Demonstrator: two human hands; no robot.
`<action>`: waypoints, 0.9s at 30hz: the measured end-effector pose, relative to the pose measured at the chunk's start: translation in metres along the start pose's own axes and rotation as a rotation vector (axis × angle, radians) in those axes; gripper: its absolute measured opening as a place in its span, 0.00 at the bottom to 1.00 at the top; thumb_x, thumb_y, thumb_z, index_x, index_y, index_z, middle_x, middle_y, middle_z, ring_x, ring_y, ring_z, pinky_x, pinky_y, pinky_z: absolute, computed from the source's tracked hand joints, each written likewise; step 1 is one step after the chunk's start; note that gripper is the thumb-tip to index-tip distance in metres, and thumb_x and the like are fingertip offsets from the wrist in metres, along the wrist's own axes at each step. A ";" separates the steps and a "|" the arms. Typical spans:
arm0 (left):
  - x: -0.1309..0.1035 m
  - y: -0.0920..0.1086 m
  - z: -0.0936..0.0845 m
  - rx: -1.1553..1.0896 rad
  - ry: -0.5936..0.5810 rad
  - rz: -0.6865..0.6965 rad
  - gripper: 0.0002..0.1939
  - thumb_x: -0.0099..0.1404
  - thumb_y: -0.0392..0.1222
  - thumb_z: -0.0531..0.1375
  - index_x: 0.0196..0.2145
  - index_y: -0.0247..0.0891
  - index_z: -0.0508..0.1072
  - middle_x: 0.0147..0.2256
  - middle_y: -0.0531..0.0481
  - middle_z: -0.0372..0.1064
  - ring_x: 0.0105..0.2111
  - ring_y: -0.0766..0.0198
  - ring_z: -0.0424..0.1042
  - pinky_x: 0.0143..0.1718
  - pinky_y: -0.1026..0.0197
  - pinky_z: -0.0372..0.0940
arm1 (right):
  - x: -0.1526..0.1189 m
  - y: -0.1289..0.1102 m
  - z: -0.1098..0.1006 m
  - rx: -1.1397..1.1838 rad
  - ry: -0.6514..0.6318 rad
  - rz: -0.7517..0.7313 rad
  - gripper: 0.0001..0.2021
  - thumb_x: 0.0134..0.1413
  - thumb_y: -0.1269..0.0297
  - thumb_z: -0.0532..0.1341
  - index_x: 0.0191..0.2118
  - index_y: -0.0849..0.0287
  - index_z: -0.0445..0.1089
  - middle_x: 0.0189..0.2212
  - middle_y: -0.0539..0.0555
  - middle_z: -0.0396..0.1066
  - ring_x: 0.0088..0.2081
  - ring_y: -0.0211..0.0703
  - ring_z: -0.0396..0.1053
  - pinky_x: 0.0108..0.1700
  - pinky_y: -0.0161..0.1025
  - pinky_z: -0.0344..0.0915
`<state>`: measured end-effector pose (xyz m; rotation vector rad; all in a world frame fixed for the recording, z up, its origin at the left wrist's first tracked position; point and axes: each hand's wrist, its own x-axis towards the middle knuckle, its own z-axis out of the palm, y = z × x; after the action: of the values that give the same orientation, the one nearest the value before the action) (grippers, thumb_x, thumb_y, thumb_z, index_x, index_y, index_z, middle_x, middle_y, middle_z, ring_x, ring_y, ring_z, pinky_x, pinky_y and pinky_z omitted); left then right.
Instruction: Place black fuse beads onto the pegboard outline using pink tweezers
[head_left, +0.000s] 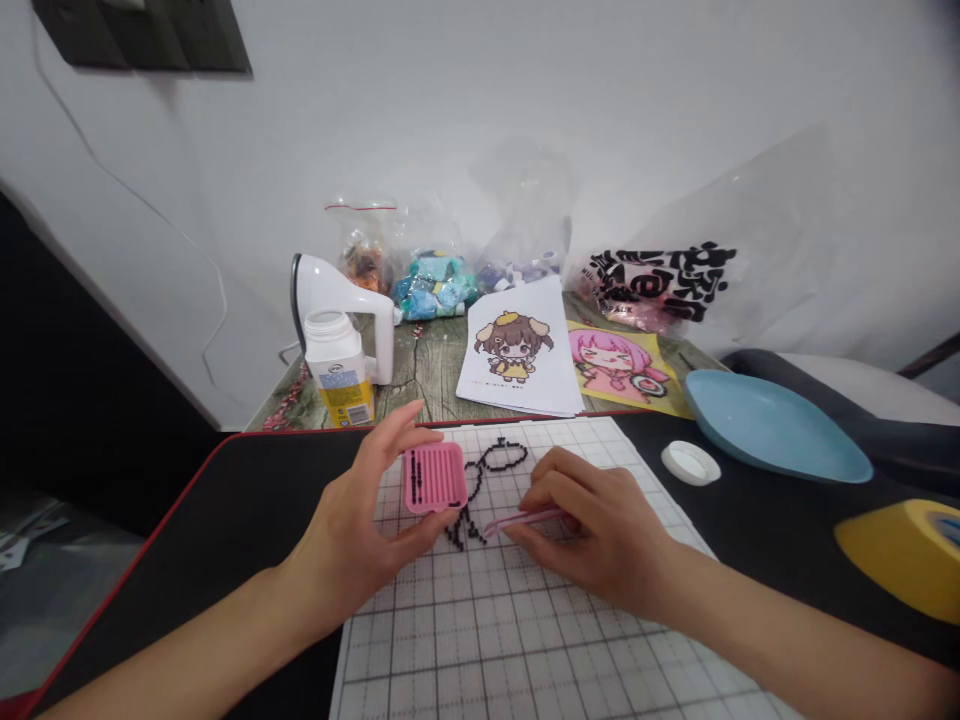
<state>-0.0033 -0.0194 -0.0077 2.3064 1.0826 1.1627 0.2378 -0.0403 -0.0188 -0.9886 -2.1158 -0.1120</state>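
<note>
My left hand (352, 510) grips a small pink ridged bead tray (442, 475) by its edges, tilted toward me. Rows of black beads lie in the grooves on its left side. Pinched in my right hand (585, 510) is a pair of pink tweezers (517, 520), tips pointing left, close to the lower part of a black bead outline (504, 457). That outline sits on a white gridded pegboard (510, 620); the tray hides part of it. Whether the tweezer tips hold a bead is too small to tell.
Behind the board are a white bottle (337, 370), a handheld steamer (382, 340), printed cartoon sheets (525, 390) and several plastic bags. To the right lie a white cap (690, 463), a blue dish (772, 425) and a yellow tape roll (892, 555). A black mat (195, 530) lies underneath.
</note>
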 end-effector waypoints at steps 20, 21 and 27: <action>0.002 0.001 0.000 0.013 0.010 0.013 0.40 0.61 0.43 0.65 0.64 0.50 0.48 0.50 0.47 0.72 0.50 0.55 0.74 0.52 0.51 0.70 | -0.001 0.001 0.001 -0.015 -0.001 0.023 0.14 0.59 0.54 0.58 0.28 0.59 0.66 0.25 0.49 0.66 0.22 0.31 0.62 0.22 0.31 0.53; 0.001 0.001 0.000 0.013 0.012 0.012 0.40 0.61 0.43 0.65 0.64 0.50 0.48 0.50 0.47 0.72 0.50 0.55 0.74 0.51 0.51 0.70 | -0.001 0.001 0.001 -0.017 -0.009 0.022 0.14 0.59 0.54 0.59 0.28 0.59 0.65 0.24 0.48 0.66 0.22 0.31 0.61 0.22 0.31 0.53; 0.001 0.001 0.001 0.006 0.017 0.012 0.40 0.61 0.43 0.65 0.64 0.50 0.48 0.50 0.47 0.72 0.50 0.55 0.74 0.52 0.51 0.70 | -0.002 0.001 0.001 -0.026 -0.013 0.032 0.15 0.59 0.54 0.59 0.27 0.58 0.65 0.24 0.48 0.66 0.21 0.31 0.61 0.21 0.31 0.51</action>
<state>-0.0021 -0.0194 -0.0071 2.3147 1.0819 1.1873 0.2387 -0.0401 -0.0207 -1.0409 -2.1136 -0.1175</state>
